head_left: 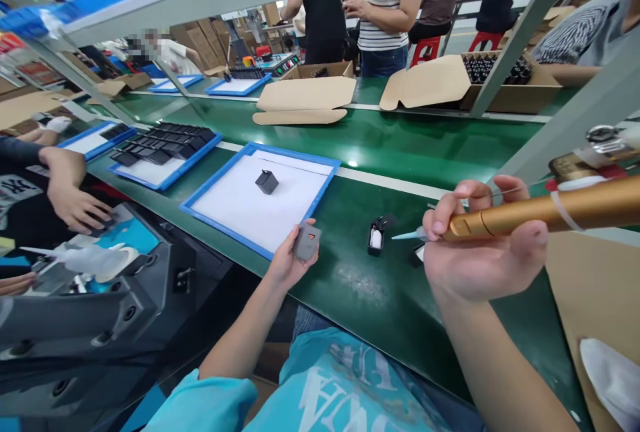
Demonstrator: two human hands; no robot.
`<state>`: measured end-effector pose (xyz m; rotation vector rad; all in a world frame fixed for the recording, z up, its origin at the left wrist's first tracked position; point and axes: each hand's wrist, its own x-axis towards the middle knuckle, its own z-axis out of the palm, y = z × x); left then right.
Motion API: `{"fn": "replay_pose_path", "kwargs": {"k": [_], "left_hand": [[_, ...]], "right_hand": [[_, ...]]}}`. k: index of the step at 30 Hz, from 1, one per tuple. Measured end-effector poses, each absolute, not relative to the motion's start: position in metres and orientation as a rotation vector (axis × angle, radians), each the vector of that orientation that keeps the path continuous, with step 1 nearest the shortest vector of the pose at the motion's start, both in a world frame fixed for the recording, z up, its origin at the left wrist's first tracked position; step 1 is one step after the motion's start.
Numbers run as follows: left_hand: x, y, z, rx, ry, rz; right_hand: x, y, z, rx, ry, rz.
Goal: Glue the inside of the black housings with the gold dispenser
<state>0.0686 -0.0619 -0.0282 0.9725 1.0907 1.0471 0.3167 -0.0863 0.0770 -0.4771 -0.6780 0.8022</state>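
Note:
My left hand (289, 260) is closed around a small grey block-shaped part (307, 241), held just over the near edge of a blue-rimmed white tray (320, 198). One black cube part (267, 181) lies on that tray. My right hand (480, 242) grips a gold pen-like dispensing tool (550, 212). The tool's pale tip (406, 235) points left toward a small open black housing (376, 237) with a white inside, lying on the green belt (400, 145). Another small part (418, 255) sits partly hidden under my right hand.
A second blue tray (163, 149) packed with several black parts lies to the left. A co-worker's hand (73, 195) rests at a grey machine (100, 312) on the left. Open cardboard boxes (310, 89) stand across the belt, with people behind them. A brown board (595, 299) lies at right.

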Motion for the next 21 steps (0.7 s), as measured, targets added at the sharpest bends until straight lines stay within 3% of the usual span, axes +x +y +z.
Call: {"fn": "replay_pose_path", "kwargs": {"k": [4, 7, 10, 13, 16, 21], "left_hand": [[0.024, -0.031, -0.024, 1.575, 1.604, 1.159], [-0.007, -0.005, -0.026, 2.142, 2.038, 0.843], [-0.019, 0.012, -0.029, 2.410, 2.051, 0.544], [0.000, 0.008, -0.026, 2.463, 2.055, 0.792], [0.048, -0.014, -0.020, 2.363, 1.764, 1.070], [0.142, -0.030, -0.022, 2.177, 0.995, 0.576]], "right_hand": [[0.318, -0.082, 0.074, -0.492, -0.686, 0.769], [0.319, -0.078, 0.072, -0.476, -0.691, 0.750], [0.321, -0.076, 0.071, -0.478, -0.705, 0.727], [0.322, -0.074, 0.070, -0.494, -0.700, 0.719], [0.323, -0.073, 0.069, -0.487, -0.693, 0.722], [0.324, -0.073, 0.069, -0.502, -0.697, 0.713]]}}
